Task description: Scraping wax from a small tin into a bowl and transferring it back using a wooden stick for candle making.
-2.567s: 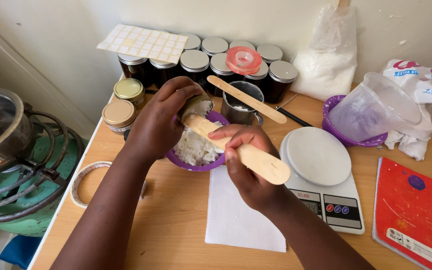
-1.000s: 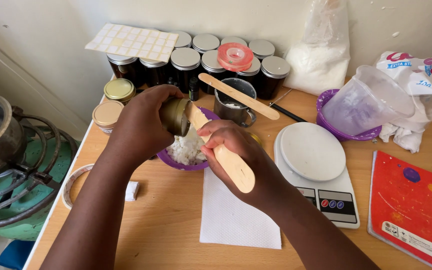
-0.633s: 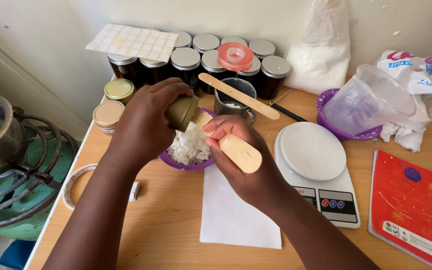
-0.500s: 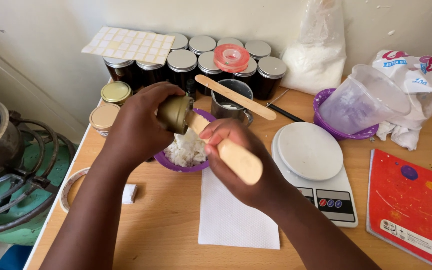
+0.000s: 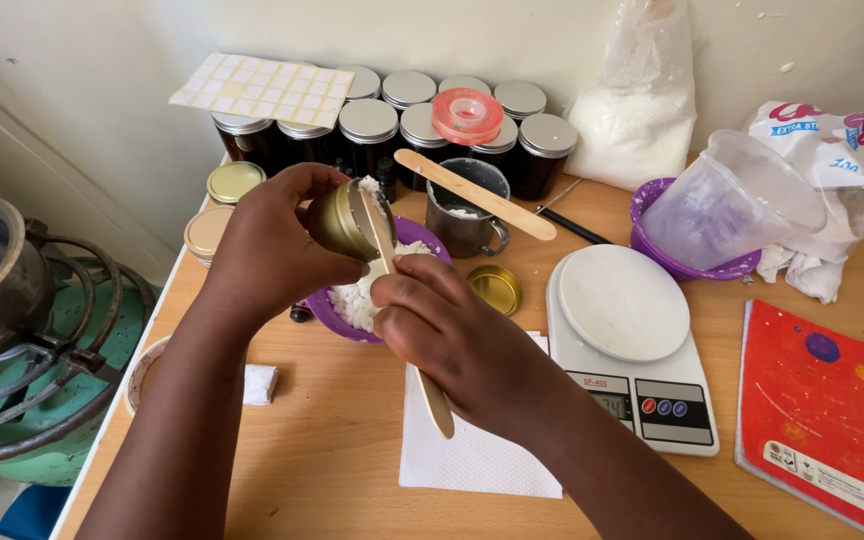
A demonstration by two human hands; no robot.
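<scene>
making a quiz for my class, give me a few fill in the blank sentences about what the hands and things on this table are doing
1. The left hand tilts a small ____-coloured tin over the purple bowl.
2. The right hand holds a wooden ____ against the tin's mouth.
3. The kitchen scale has ____ on its white platform.
4. A second wooden stick rests across the metal ____.

Missing words: gold; stick; nothing; cup

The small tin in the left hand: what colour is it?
Gold; the tin, tilted in the left hand, shows best in the head view.
</scene>
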